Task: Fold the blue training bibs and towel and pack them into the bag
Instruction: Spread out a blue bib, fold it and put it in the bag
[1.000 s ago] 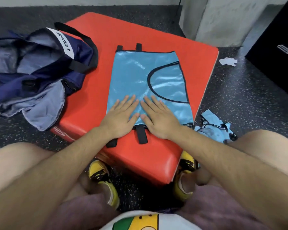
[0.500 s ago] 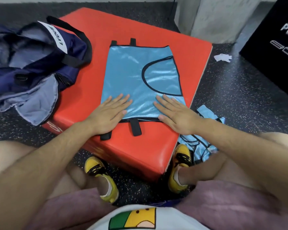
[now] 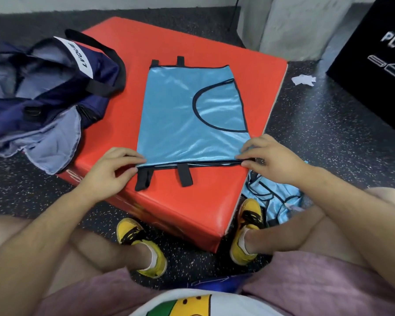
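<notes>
A shiny light-blue training bib (image 3: 180, 119) with black trim and black straps lies flat on the red padded block (image 3: 192, 201). My left hand (image 3: 111, 169) pinches the bib's near left corner. My right hand (image 3: 268, 158) pinches its near right corner at the block's edge. The navy bag (image 3: 50, 87) with black handles slumps open at the block's left, partly on the floor. Another crumpled blue bib (image 3: 271, 197) lies on the floor by my right shoe. I see no towel.
Dark speckled floor (image 3: 317, 133) surrounds the block. A black box with white lettering (image 3: 379, 55) stands at the right. A white scrap (image 3: 303, 79) lies on the floor. A grey pillar (image 3: 294, 26) rises behind. My knees and yellow shoes (image 3: 144, 245) are close below.
Both hands slid apart from the middle of the bib's near edge to its two near corners. They went from lying flat on the fabric to pinching the hem.
</notes>
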